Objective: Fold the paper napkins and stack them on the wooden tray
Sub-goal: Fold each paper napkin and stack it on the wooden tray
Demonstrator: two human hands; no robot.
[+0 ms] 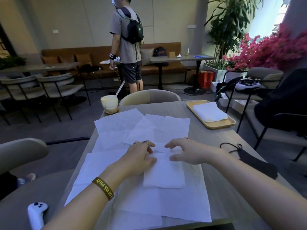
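Left hand (141,155): rests on the far-left corner of the folded napkin (164,175), thumb flat on the paper, fingers bent tips-down; pinching a layer or only pressing, cannot tell. Wears metal rings (146,143) and a brown wristband (103,188) with yellow lettering.
Right hand (186,151): spread wide at the napkin's far-right edge, fingers curved like a claw, thumb well apart from them, clasping nothing.
Folded napkin: white, soft, a thick rectangle lying on the sheets near the table's middle, between the two hands.
Sheets (126,130): thin white paper squares, creased in quarters, opened flat and overlapping across the table (207,138).
Tray (216,126): pale wood, oblong, rounded corners, low rim, at the table's far right.
Stack (210,112): folded white napkins, neat, on the tray.
Cup (109,102): clear plastic, creamy drink, white straw, at the far-left corner.
Mask (257,161): black fabric with loops, right of the sheets.
Controller (36,214): white moulded plastic, near left.
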